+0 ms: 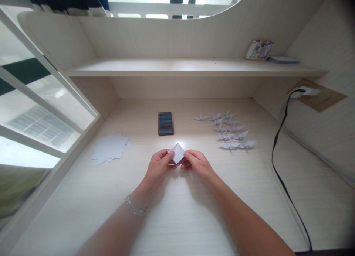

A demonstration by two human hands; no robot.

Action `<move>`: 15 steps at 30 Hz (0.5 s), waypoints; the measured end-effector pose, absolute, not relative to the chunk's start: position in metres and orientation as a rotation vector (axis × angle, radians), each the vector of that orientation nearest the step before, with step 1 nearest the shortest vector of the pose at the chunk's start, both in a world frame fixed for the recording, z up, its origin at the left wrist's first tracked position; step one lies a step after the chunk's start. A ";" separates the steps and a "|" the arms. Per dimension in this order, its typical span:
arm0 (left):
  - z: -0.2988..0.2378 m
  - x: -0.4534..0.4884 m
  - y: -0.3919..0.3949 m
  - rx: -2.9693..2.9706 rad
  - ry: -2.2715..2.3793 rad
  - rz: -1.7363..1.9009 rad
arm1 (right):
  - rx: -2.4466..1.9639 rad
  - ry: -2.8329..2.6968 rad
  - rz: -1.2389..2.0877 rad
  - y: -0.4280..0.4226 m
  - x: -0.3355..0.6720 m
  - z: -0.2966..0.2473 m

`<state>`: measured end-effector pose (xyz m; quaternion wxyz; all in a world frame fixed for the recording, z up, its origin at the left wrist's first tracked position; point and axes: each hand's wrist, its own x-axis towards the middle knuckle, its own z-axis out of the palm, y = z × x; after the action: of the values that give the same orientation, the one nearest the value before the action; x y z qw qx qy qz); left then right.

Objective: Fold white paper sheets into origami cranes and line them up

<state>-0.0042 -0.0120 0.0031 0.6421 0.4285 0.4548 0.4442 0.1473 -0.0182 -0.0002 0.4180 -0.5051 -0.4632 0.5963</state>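
Both hands meet over the middle of the pale wooden desk (177, 211). My left hand (158, 165) and my right hand (196, 162) each pinch one side of a small folded piece of white paper (177, 152), held just above the desk with its point up. A bracelet sits on my left wrist. A loose stack of white paper sheets (110, 148) lies to the left of my hands. Several finished white paper cranes (229, 132) lie in rows to the right, beyond my right hand.
A small dark, blurred-out object (165, 123) lies flat behind my hands. A black cable (280, 167) runs from a wall socket (306, 91) down the desk's right side. A shelf (188, 67) above carries a small printed box (259, 50). A window is at left.
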 end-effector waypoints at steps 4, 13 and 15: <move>0.004 -0.003 -0.014 1.045 1.079 0.954 | -1.366 -1.344 1.139 -0.022 0.148 0.005; 0.004 -0.001 -0.015 1.125 1.039 0.869 | -1.380 -1.403 0.926 -0.024 0.149 0.005; 0.004 -0.001 -0.015 1.119 1.030 0.871 | -1.385 -1.410 0.923 -0.024 0.149 0.005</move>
<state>-0.0007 -0.0154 0.0039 0.6398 0.4907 0.4516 0.3820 0.1486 -0.0240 0.0049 0.4617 -0.5633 -0.5733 0.3754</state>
